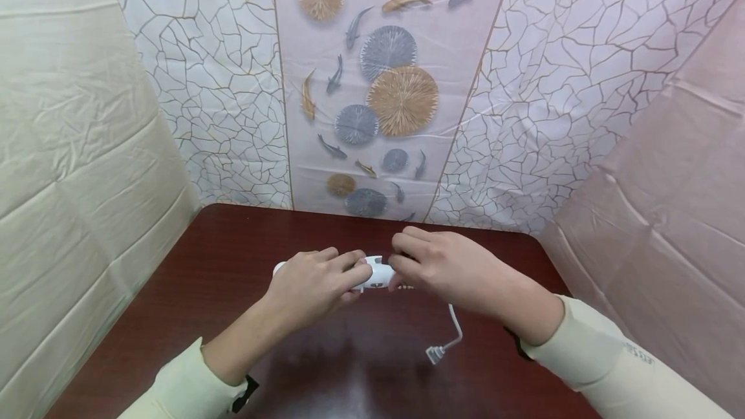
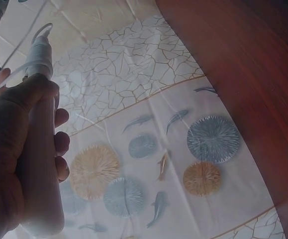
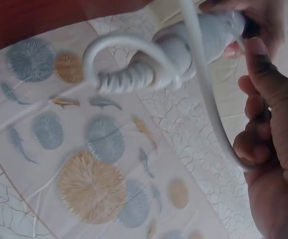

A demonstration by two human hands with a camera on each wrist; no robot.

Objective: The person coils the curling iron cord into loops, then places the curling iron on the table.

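My left hand (image 1: pixel 317 280) grips a white corded hand-held appliance (image 1: pixel 381 275) with a rounded, cylinder-shaped body. In the left wrist view the fingers wrap round the body (image 2: pixel 42 164), whose cord end points up and away. Close by on the right, my right hand (image 1: pixel 454 267) holds the white cord (image 3: pixel 208 94) in curled fingers. A ribbed cord sleeve (image 3: pixel 126 79) leaves the appliance, and the cord bends into a loop beside it in the right wrist view. Below the right hand a white plug (image 1: pixel 434 354) hangs at the cord's free end.
A dark red-brown table (image 1: pixel 227 277) lies under both hands. Behind it hangs a patterned cloth (image 1: pixel 401 102) with fish and round motifs, and plain pale cloth stands at the left (image 1: pixel 75 147) and right (image 1: pixel 669 180).
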